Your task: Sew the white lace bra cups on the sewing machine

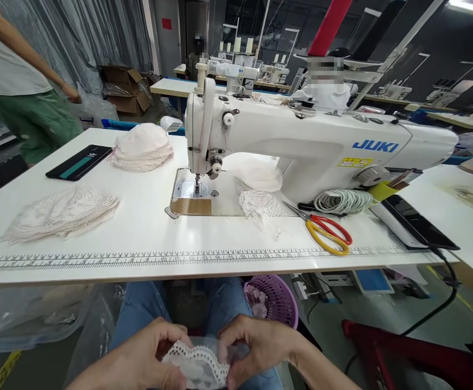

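Note:
Over my lap, a white lace piece [199, 365] with a scalloped, dotted edge and sheer fabric is stretched between my two hands. My left hand [145, 355] pinches its left end between thumb and fingers. At the other end, my right hand [256, 346] grips it the same way. Beyond them on the table stands a white JUKI sewing machine [317, 141]. A single lace piece [261, 206] lies by its bed. To the left sit a stack of lace pieces [61, 211] and a pile of pale rounded fabric pieces [142, 146].
Scissors [329, 233] with red and yellow handles lie near a coiled white cord [342, 201]. A black phone-like item [80, 162] is at the left, a dark-screened device [417, 222] at the right. Below is a purple basket [283, 300]. A person [17, 81] stands at the left.

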`<state>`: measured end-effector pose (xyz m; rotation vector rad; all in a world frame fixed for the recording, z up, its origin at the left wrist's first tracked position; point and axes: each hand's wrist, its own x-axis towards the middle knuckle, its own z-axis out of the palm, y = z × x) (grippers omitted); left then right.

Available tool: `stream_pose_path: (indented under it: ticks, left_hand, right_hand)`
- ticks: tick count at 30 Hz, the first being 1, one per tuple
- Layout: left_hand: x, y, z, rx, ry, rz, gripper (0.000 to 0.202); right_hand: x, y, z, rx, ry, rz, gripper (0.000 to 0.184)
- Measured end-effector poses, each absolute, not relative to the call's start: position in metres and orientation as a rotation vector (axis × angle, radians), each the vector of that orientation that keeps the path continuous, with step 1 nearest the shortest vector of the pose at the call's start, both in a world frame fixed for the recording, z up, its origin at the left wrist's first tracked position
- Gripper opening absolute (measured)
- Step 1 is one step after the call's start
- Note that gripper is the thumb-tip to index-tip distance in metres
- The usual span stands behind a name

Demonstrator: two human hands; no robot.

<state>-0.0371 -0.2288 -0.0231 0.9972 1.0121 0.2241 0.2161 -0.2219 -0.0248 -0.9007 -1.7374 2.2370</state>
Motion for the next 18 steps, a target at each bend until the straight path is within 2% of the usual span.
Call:
stream_pose_path:
  ticks: [5, 9, 18]
  left_hand:
    - [-0.027, -0.223, -0.016, 1.025, 0.799, 0.223, 0.045]
    - [-0.025, -0.223, -0.019, 0.925, 0.843, 0.215, 0.047]
    - [-0.022, -0.224, -0.011, 0.888, 0.996, 0.233, 0.05]
  right_hand:
    - [0.219, -0.218, -0.024, -0.929, -1.777, 2.277, 0.059]
    - [0.213, -0.218, -0.02, -0.854, -1.742, 2.261, 0.057]
    - [0.194, -0.223, -0.019, -1.092, -1.463, 2.172, 0.047]
